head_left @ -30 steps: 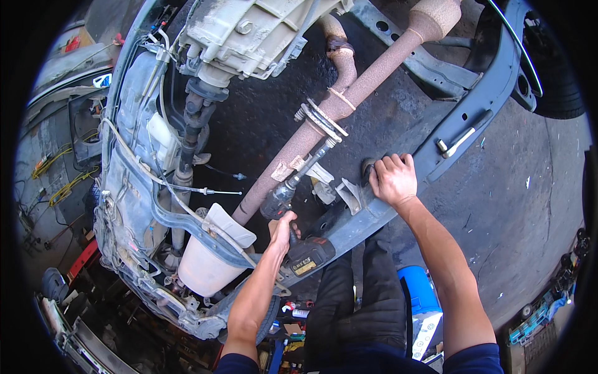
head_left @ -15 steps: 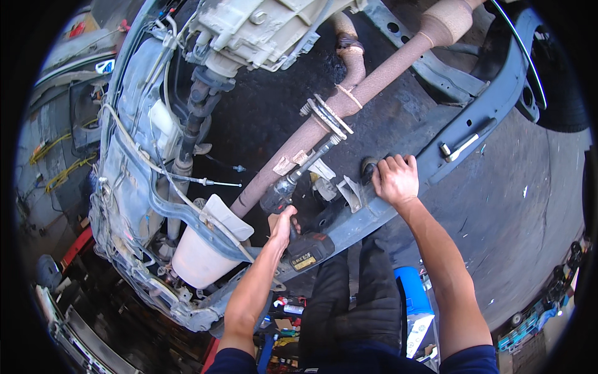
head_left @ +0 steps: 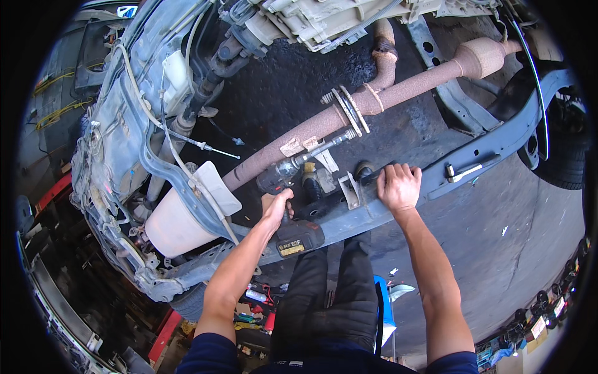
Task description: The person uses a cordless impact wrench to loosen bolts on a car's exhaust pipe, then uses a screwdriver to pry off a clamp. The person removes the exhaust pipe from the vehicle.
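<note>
My left hand is wrapped round the grip of a black cordless impact wrench. Its long extension runs up to the right, ending in a socket at the lower bolt of the flange joint on a rusty exhaust pipe. Whether the socket is fully seated on the bolt, I cannot tell. My right hand presses on the dark frame rail, its fingers curled over the far edge. A ratchet lies on the rail, to the right of that hand.
A small bracket sticks up from the rail between my hands. A pale canister-shaped part and a loose cable sit at left. The gearbox housing is at the top, a tyre far right. My legs stand against the rail.
My view has tilted, so the frame and pipe appear flatter across the picture. The wrench stays against the flange bolt, and both hands keep their places.
</note>
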Demonstrator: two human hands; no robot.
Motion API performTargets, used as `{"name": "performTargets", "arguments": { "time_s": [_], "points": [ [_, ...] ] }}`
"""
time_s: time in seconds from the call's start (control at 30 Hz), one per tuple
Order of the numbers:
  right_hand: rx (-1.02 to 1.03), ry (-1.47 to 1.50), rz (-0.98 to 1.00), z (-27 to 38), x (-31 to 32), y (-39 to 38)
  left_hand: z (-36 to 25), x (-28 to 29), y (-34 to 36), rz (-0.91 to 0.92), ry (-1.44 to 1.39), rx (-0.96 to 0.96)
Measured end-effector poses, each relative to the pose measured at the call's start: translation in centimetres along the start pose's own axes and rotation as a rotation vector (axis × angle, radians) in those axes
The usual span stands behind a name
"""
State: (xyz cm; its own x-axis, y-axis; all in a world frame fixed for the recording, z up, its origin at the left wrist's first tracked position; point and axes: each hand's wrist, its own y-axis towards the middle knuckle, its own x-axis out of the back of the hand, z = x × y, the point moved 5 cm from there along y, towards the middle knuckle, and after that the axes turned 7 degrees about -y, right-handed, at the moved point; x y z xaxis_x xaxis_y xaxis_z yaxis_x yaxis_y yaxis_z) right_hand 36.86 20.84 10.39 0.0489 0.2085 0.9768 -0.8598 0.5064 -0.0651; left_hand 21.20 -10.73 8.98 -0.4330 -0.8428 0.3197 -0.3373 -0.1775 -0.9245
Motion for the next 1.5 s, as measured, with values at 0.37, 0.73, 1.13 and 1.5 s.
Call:
{"name": "performTargets", "arguments": {
  "time_s": [0.37, 0.73, 1.13, 1.5],
  "points": [
    [0.021, -0.039, -0.005, 0.25, 0.07, 0.17, -0.3, -0.02, -0.04, -0.013, -0.009, -0.034],
    [-0.003, -0.062, -0.024, 0.24, 0.04, -0.03, -0.01, 0.04, 0.18, 0.028, -0.006, -0.038],
    [-0.046, -0.046, -0.007, 0.23, 0.08, -0.28, 0.22, 0.27, 0.44, 0.023, -0.005, -0.061],
    [-0.054, -0.052, 0.001, 0.14, 0.23, -0.34, 0.35, 0.41, 0.62, 0.029, -0.017, -0.063]
  ]
}}
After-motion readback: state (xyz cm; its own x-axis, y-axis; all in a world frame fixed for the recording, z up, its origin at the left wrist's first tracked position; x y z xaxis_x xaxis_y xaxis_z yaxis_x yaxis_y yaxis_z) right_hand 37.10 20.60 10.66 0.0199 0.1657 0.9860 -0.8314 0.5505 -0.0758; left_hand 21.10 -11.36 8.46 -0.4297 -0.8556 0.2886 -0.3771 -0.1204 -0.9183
